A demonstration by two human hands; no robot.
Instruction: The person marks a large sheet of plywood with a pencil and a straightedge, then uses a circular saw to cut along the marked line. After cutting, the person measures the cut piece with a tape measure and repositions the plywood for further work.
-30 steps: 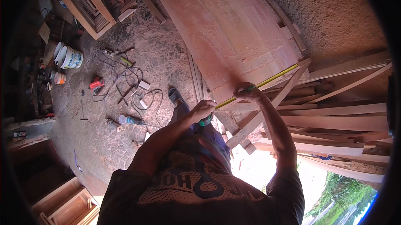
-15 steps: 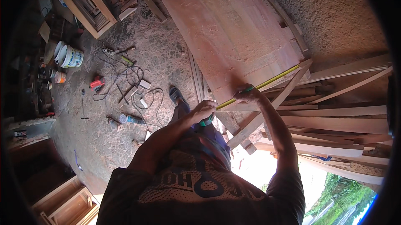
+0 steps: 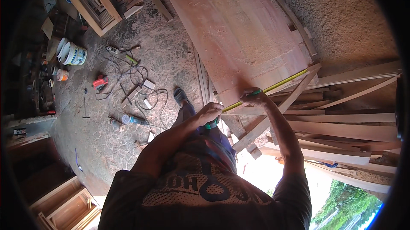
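Left hand (image 3: 210, 113) gripping tape measure case (image 3: 211, 124), right hand (image 3: 253, 97) pinning yellow tape (image 3: 282, 83) on wood panel (image 3: 239, 33)

the person wears a dark brown short-sleeved t-shirt (image 3: 205, 187) with large blue block lettering across the chest and a band of fine dotted print beside it. the sleeves end above the elbows, leaving both forearms bare. lower down are dark blue-grey trousers (image 3: 213, 138), and one foot shows a grey open sandal (image 3: 180, 96).
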